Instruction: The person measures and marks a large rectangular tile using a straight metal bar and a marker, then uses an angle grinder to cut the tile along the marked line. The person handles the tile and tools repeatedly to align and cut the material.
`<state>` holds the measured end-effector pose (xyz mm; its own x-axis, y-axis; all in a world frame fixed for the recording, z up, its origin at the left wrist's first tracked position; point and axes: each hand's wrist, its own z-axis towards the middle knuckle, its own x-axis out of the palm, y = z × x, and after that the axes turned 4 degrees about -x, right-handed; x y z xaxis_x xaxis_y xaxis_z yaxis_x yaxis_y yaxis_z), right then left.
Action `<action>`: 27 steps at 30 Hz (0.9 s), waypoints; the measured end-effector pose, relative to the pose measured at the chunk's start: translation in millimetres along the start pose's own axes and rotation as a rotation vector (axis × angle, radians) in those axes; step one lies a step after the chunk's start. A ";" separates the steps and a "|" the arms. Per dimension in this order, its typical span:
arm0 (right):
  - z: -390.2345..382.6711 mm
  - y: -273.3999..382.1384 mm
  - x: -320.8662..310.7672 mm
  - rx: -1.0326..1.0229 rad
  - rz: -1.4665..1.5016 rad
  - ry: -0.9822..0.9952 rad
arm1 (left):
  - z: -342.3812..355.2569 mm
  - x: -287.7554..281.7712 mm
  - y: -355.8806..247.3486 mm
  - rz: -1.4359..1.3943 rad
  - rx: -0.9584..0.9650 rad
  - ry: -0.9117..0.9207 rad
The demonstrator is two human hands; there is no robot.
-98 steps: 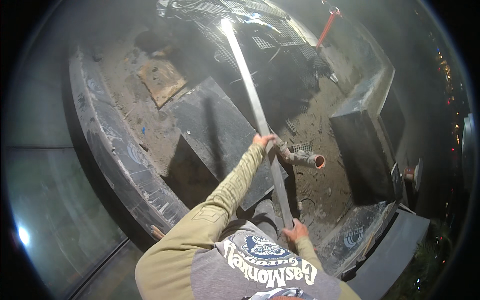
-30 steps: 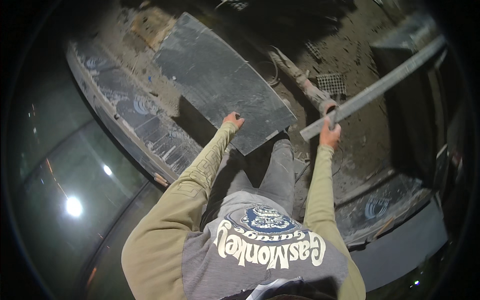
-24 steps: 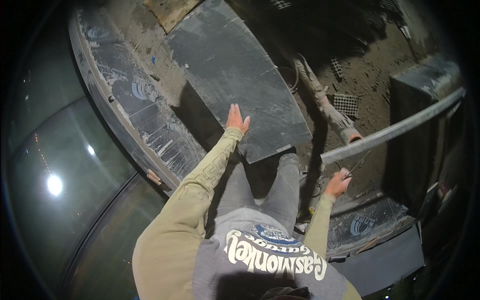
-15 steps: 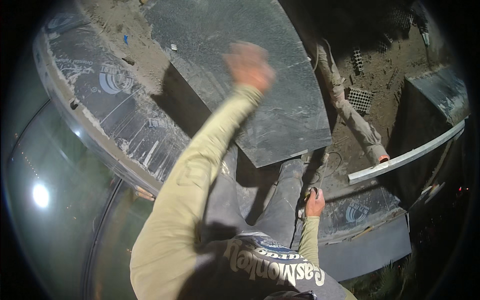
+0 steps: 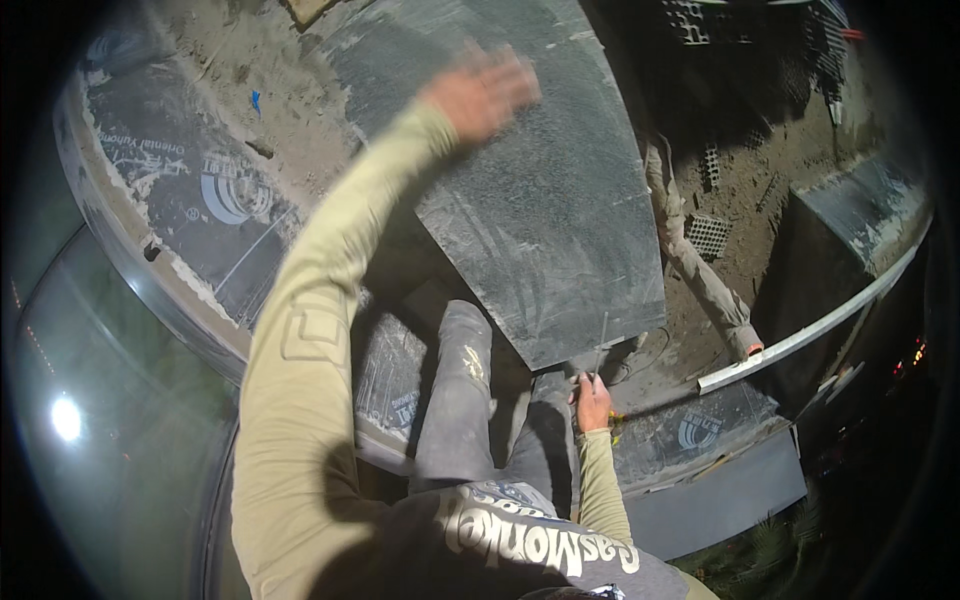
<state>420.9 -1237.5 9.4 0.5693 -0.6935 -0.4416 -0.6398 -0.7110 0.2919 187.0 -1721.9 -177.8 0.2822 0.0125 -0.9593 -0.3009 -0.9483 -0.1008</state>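
A large dark grey stone slab (image 5: 540, 230) lies in front of me, its near corner close to my knees. Over its far part is my left hand (image 5: 482, 92), blurred by motion, fingers stretched out and holding nothing; whether it touches the stone I cannot tell. My right hand (image 5: 592, 402) is closed by the slab's near edge. From its fingers a thin rod (image 5: 603, 335) points up across the edge; what kind of tool it belongs to is too small to make out.
Black membrane sheeting (image 5: 235, 190) with dust covers the ledge at left, beside a curved glass surface (image 5: 130, 400). At right are a wrapped pipe (image 5: 705, 260), a perforated plastic piece (image 5: 708, 236) on dirt, and a curved pale metal strip (image 5: 800, 345). A second slab (image 5: 860, 210) leans beyond.
My left hand has swept farther away over the slab and slightly left. The right hand has moved left with the rod, up to the slab's near edge. The whole view has shifted somewhat.
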 end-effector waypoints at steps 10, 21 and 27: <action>8.6 -23.9 15.3 0.071 -0.037 0.065 | 26.1 -11.7 172.8 -0.357 -1.012 -0.626; -14.9 -63.5 1.0 0.001 0.132 0.131 | -12.1 32.5 -245.5 -0.107 -0.459 0.046; -31.5 -195.0 -33.9 0.194 0.332 0.136 | -82.0 95.3 -493.6 -0.494 -0.116 -0.160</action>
<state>542.7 -1079.0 -5.9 0.3703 -0.8999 -0.2304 -0.8784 -0.4199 0.2284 437.1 -1278.6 -197.9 0.2199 0.5063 -0.8339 -0.0620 -0.8458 -0.5299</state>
